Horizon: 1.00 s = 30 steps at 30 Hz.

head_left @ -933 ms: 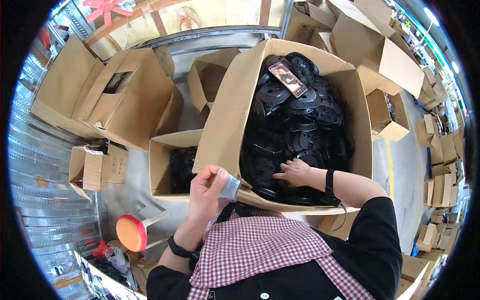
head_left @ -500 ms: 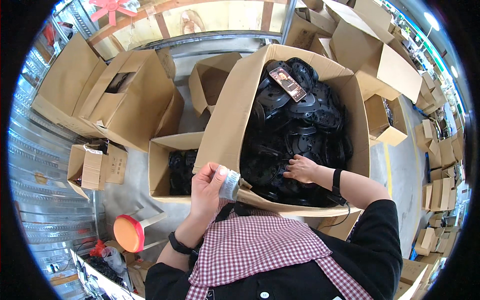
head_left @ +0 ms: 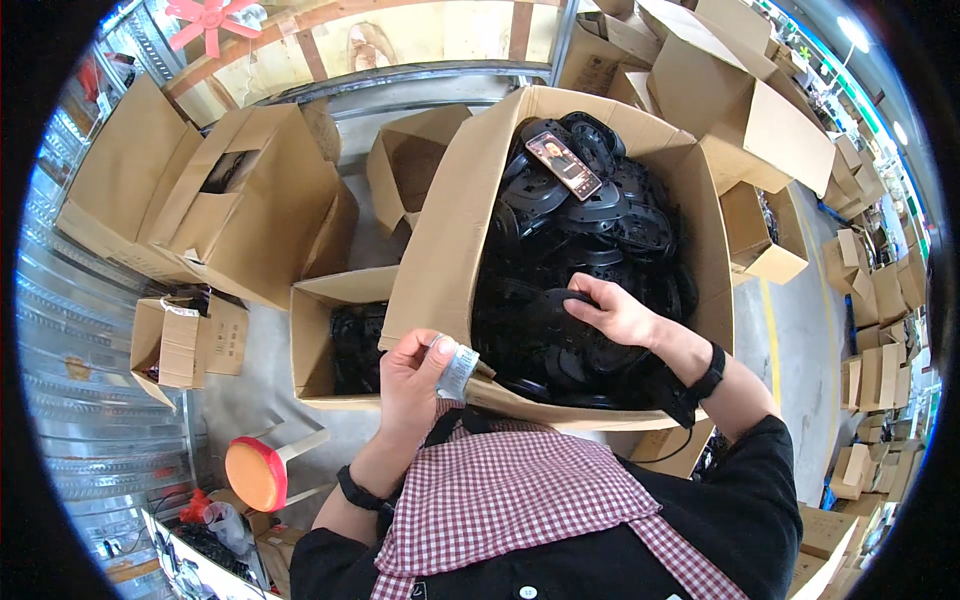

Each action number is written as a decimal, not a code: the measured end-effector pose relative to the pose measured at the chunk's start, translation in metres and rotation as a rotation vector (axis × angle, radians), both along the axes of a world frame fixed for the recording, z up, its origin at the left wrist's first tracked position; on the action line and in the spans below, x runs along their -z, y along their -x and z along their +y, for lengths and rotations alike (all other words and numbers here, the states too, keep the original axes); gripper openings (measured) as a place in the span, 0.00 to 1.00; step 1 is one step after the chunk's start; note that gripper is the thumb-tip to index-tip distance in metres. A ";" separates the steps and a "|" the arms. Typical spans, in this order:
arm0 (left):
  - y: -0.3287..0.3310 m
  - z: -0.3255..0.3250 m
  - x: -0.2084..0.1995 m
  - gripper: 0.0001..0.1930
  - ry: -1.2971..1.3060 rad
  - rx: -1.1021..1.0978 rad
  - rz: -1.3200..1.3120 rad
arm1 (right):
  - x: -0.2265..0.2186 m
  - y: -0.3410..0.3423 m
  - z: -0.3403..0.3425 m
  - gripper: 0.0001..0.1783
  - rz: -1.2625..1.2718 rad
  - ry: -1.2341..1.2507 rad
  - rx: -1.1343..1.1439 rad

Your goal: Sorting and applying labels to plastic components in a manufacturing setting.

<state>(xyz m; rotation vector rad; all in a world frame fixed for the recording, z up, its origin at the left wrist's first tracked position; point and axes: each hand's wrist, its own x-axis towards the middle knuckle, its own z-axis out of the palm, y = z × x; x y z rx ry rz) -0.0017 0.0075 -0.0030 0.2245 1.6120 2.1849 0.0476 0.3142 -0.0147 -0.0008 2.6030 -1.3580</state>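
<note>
A large cardboard box (head_left: 425, 235) stands in front of me, heaped with black molded plastic parts (head_left: 625, 225). At its near left corner my left hand (head_left: 408, 375) is closed on a small roll of pale printed labels (head_left: 457, 371), pinched between thumb and fingers. My right hand (head_left: 620, 312) reaches in over the heap, thumb and fingers closed on the edge of a black plastic part (head_left: 545, 312). That part's full outline blends into the dark pile. A phone (head_left: 563, 165) with a lit screen lies on the parts toward the far side.
A smaller open box (head_left: 312, 345) with black parts adjoins the large one on the left. An orange-topped stool (head_left: 255, 474) stands at lower left. More cartons (head_left: 255, 200) line the left and right (head_left: 765, 235), and a metal-framed shelf (head_left: 430, 70) runs across the back.
My right hand has risen slightly and turned, and now grips a black part lifted from the pile. My left hand keeps the labels in nearly the same place.
</note>
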 end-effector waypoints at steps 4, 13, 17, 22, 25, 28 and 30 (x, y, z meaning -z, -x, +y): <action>0.001 0.009 -0.002 0.06 -0.005 0.016 0.051 | -0.035 -0.003 -0.044 0.09 -0.057 0.695 0.171; 0.002 0.024 -0.015 0.06 0.328 -0.075 0.656 | -0.048 -0.007 -0.088 0.10 -0.065 0.925 0.233; 0.000 0.027 -0.020 0.07 0.336 -0.094 0.764 | -0.056 -0.006 -0.104 0.10 -0.080 0.913 0.222; 0.002 0.026 -0.018 0.07 0.312 -0.091 0.757 | -0.056 -0.010 -0.102 0.16 -0.022 0.797 0.073; -0.002 0.027 -0.016 0.07 0.328 -0.090 0.764 | -0.052 -0.010 -0.104 0.15 -0.032 0.824 0.127; -0.006 0.026 -0.010 0.07 0.308 -0.156 0.782 | -0.048 -0.010 -0.112 0.14 0.003 0.755 0.176; -0.010 0.023 -0.010 0.07 0.346 -0.202 0.742 | -0.050 -0.009 -0.116 0.14 -0.011 0.750 0.185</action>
